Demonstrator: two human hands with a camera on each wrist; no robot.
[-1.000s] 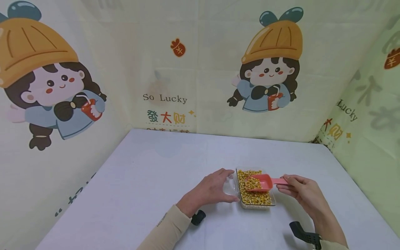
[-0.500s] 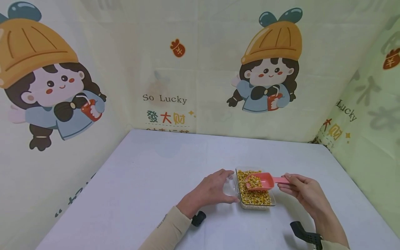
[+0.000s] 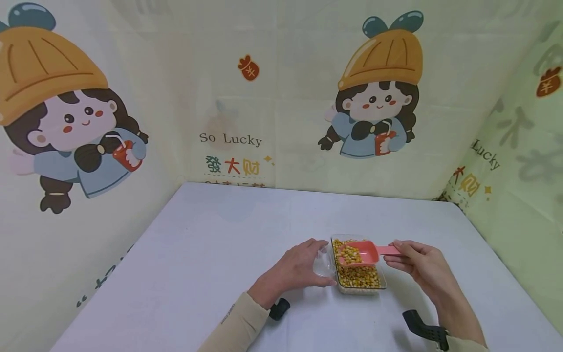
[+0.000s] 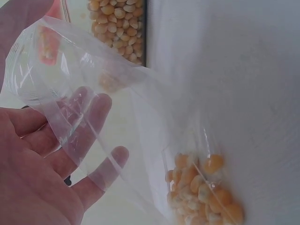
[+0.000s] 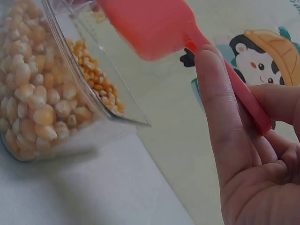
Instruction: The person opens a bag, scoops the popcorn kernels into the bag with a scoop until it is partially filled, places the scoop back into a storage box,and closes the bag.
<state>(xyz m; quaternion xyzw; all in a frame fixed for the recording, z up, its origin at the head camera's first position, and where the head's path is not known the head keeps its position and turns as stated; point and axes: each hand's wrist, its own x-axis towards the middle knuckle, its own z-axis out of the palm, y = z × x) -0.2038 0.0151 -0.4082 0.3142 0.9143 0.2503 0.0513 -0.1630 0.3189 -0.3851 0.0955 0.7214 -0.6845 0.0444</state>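
My left hand (image 3: 299,266) holds the mouth of a clear plastic bag (image 4: 61,56) spread between thumb and fingers. Yellow corn kernels (image 4: 201,192) lie in the bag's lower part in the left wrist view. Touching or close beside the bag stands a clear rectangular container (image 3: 383,287) of corn kernels (image 3: 360,279). Above that container, my right hand (image 3: 422,269) pinches the handle of a pink scoop (image 3: 369,253). Corn lies in the scoop's front half, which points left at the bag. The right wrist view shows the scoop's underside and thumb and fingers on its handle.
A white table (image 3: 237,230) extends behind and left of the hands. Printed cloth walls (image 3: 299,98) enclose its back and sides. A black wrist mount (image 3: 424,326) sits on the right wrist, with another dark mount (image 3: 279,309) by the left.
The scoop has risen slightly and then shifted left with its corn, nearer the bag. My left hand and the container have stayed nearly still.
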